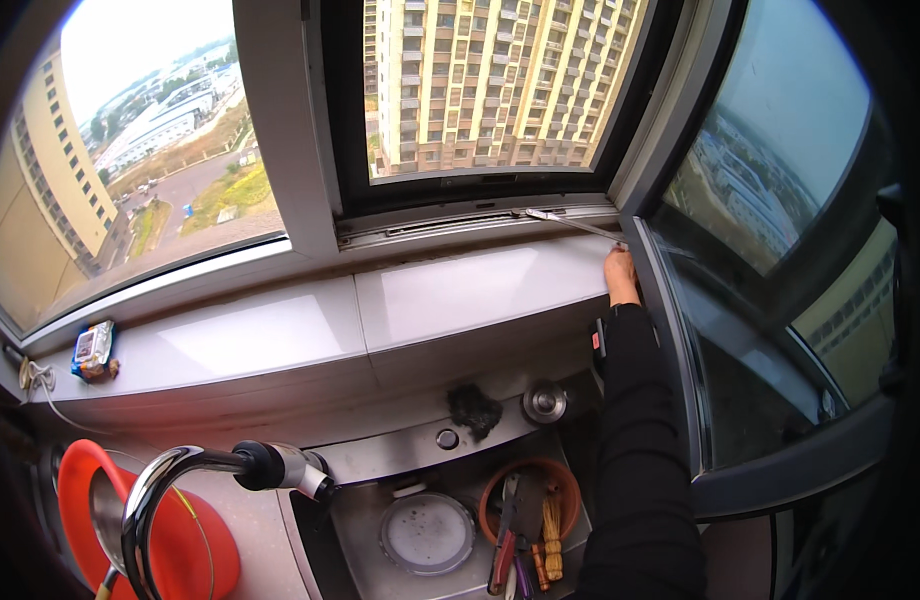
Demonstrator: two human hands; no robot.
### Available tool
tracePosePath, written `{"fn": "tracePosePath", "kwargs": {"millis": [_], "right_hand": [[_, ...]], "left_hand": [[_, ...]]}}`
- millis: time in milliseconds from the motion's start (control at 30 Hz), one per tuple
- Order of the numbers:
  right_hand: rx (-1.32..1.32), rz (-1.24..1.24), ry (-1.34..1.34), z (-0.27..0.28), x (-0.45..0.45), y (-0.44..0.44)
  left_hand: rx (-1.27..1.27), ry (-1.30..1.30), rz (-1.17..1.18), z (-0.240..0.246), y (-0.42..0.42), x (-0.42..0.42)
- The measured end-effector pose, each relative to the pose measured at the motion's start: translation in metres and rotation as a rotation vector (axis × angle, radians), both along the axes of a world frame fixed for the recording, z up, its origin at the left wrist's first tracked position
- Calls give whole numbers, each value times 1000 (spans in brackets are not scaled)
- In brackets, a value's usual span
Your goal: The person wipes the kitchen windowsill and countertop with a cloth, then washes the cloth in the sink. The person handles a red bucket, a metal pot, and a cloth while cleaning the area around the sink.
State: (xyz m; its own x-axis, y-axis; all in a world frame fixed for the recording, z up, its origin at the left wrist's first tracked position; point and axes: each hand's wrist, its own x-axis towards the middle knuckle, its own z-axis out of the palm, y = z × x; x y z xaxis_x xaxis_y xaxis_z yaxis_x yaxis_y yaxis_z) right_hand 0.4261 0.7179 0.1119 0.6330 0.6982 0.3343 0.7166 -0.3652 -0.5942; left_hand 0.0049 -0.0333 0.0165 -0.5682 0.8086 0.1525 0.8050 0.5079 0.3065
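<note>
My right hand point(620, 271), at the end of a black sleeve, reaches to the right end of the tiled windowsill. Its fingers are at the end of a metal window stay point(576, 224), beside the lower edge of an inward-swung window sash point(674, 337). The fingertips are small in view, so whether they grip the stay or a cloth cannot be told. The stay's other end meets the track on the window frame point(467, 217). My left hand is out of view. Below the sill lies a steel sink point(355, 525) with a chrome faucet point(186, 457) at its left.
A red plastic bucket point(212, 525) with a strainer stands left of the sink. The sink holds a round lid point(428, 534) and an orange-brown bowl point(572, 487) of utensils. A dark scouring pad point(475, 411) lies on the rim. A wipes packet point(92, 351) sits on the sill.
</note>
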Motion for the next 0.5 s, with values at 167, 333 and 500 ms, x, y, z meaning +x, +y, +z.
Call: {"fn": "tracePosePath", "kwargs": {"millis": [167,333,500], "right_hand": [[16,-37,168,4,-13,-23],[219,-93,15,3,-53,-69],[134,99,8,-3,-110,-111]], "left_hand": [[-46,2,2,2,-2,-1],[10,66,-24,3,-3,-2],[206,34,-122,0,6,-11]]}}
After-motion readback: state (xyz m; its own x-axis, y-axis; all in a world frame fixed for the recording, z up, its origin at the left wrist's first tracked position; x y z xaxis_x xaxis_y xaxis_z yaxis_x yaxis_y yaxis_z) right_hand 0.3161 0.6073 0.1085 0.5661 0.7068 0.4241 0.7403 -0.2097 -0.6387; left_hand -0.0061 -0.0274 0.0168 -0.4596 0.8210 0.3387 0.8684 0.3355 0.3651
